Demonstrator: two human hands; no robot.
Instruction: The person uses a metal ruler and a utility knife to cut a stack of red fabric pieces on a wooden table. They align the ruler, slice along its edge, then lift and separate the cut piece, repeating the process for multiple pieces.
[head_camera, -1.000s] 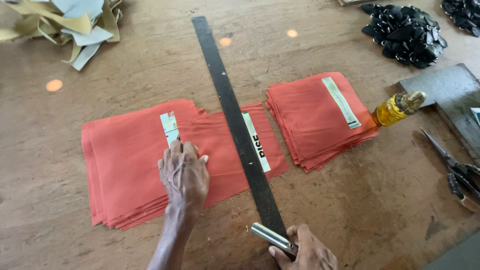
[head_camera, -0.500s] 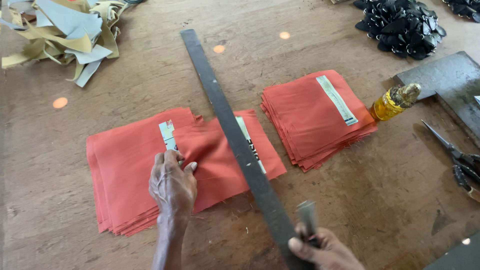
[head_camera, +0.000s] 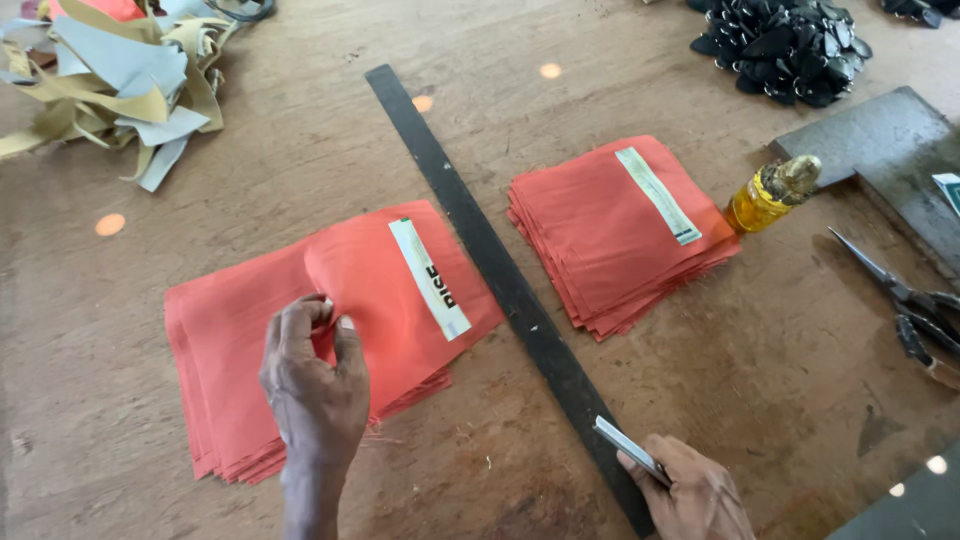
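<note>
My left hand rests on a stack of orange-red fabric sheets, pinching and lifting the top sheet, which carries a white label strip. A long dark metal ruler lies diagonally on the table, just right of this stack. At the ruler's near end my right hand holds a small flat metal blade. A second, neat stack of orange-red sheets with a pale strip on top lies right of the ruler.
A small yellow bottle lies by the right stack. Scissors and a grey slab are at the right edge. Black pieces are piled top right; tan and grey scraps top left.
The ruler has slid right, off the left stack, onto bare table. My left hand went from pressing flat to pinching the top sheet. My right hand moved right with the blade.
</note>
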